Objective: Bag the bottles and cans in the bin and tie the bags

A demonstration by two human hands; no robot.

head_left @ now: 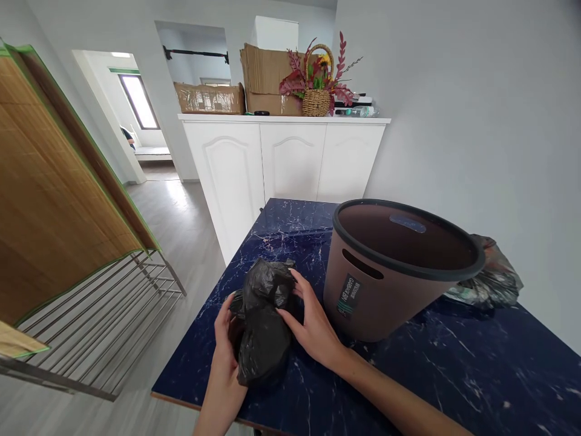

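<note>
A crumpled black plastic bag (265, 339) is between my two hands, low over the front left part of the table. My left hand (227, 351) curls around its left side, and the bag partly hides those fingers. On the other side my right hand (313, 324) grips it between thumb and fingers. Just right of that hand stands a brown garbage bin (381, 290), upright, with a dark rim, a handle slot and a label. Its visible inner wall is bare.
The dark blue marbled table (458, 357) reaches to the wall. Behind the bin lies a filled plastic bag (492, 278). A white cabinet (293, 160) beyond carries cardboard boxes (211, 98) and a flower basket (316, 102). On the left is a metal rack (136, 315) with a bamboo mat (59, 181).
</note>
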